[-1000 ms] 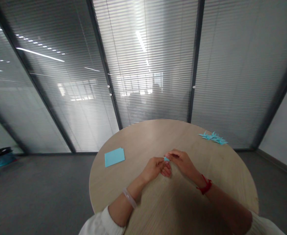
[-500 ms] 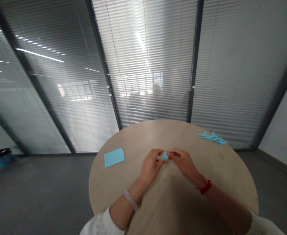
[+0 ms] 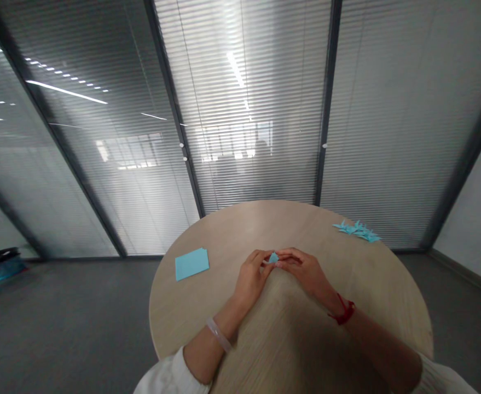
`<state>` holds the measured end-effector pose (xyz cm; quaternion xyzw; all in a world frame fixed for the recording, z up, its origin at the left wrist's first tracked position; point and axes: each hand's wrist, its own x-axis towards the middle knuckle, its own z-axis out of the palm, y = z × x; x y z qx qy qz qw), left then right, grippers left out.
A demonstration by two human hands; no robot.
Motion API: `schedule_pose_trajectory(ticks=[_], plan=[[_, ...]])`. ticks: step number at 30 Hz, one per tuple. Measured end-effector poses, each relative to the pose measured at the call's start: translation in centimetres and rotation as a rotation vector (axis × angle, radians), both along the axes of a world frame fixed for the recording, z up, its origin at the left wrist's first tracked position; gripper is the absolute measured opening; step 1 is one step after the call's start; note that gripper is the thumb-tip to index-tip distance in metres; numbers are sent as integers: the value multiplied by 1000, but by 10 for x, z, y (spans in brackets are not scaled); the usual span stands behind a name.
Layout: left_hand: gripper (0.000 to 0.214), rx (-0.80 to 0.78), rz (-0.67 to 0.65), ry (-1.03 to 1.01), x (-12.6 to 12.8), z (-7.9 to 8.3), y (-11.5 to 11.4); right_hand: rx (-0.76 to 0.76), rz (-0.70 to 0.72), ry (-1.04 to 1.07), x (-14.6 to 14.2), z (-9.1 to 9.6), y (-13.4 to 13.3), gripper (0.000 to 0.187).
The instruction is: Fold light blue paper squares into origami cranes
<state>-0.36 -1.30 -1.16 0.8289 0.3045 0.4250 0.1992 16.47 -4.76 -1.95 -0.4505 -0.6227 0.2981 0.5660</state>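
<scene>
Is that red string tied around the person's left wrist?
No, the red string is on the right wrist, while the left wrist wears a pale bangle.

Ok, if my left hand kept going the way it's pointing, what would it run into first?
Probably the blue paper piece, which already seems to be at the left hand's fingertips, though depth is hard to judge from here. Right behind it are the right hand's fingers.
</scene>
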Motion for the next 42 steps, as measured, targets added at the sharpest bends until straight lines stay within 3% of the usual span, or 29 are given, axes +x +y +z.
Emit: schedule_pose_trajectory(ticks=[20,35,42], plan=[[28,13,-95,-39,0,4,-2,-9,-57,36,6,4,1,31],[20,-41,12,-46,0,3,-2,6,-79,-10,3,3,0,25],[17,-173,-2,-100,1,3,-2,21,-71,-75,0,6,-2,28]])
